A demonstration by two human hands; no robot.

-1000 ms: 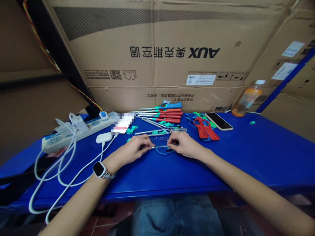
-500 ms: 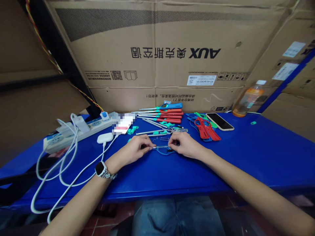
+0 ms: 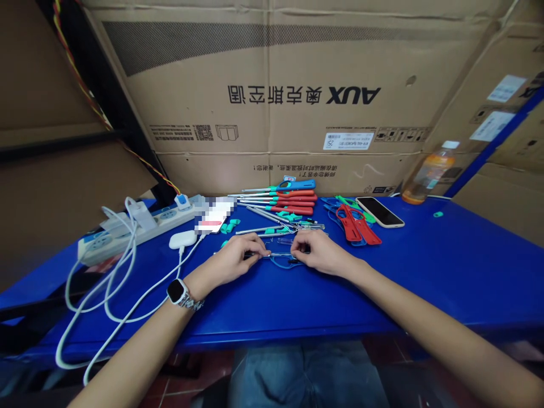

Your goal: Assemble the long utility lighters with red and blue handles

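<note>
The rod (image 3: pixel 279 255) lies almost level in the middle of the frame, a little below the centre, with the thin blue shell (image 3: pixel 281 267) along its lower side. The left hand (image 3: pixel 241 253) has thumb and forefinger brought together on the left end of the rod. The right hand (image 3: pixel 315 249) also has its fingertips pinched, at the other end — whether they take the shell too, I cannot tell, because the fingers cover it. Holding from both ends probably keeps so thin a piece from turning.

Just above the hands are a clear tube (image 3: pixel 284 241), metal tubes (image 3: pixel 251 231) and green caps (image 3: pixel 231 228), perhaps put there for easy reach. Higher, the lighters (image 3: pixel 297 202) lie side by side, handles to the right — it seems to keep them in one group. Red shells (image 3: pixel 351 226) are piled right of centre, beside the phone (image 3: pixel 378 212). A bottle (image 3: pixel 427 175) leans at the right, and a power strip (image 3: pixel 169 214) crosses the left of the table (image 3: pixel 255 306).
</note>
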